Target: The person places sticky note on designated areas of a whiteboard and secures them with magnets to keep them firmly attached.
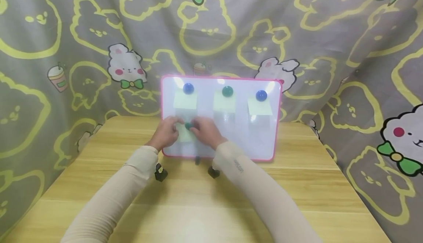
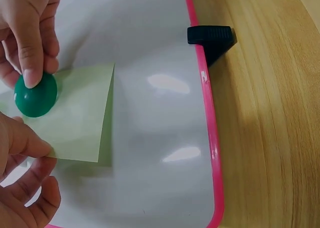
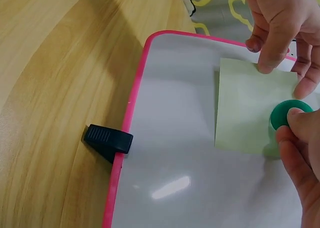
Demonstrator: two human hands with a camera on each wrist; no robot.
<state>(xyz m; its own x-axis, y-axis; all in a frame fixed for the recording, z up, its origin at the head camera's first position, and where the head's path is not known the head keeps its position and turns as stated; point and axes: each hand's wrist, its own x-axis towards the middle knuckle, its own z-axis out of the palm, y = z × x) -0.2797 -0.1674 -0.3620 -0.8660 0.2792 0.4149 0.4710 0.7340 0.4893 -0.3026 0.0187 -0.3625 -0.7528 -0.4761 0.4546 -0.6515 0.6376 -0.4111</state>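
Note:
My left hand pinches the edge of a pale green sticky note between thumb and fingers. The note lies against a whiteboard with a pink rim, at the lower left of the board in the head view. My right hand grips a round green magnet with thumb and fingers. That magnet overlaps one edge of the note, close to the left hand's fingertips. In the left wrist view the note's free edge stands slightly off the board and casts a shadow.
Along the board's top, a blue magnet, a green magnet and another blue magnet sit over pale green notes. A black foot clips the board's lower edge on the wooden table. Patterned curtain hangs behind.

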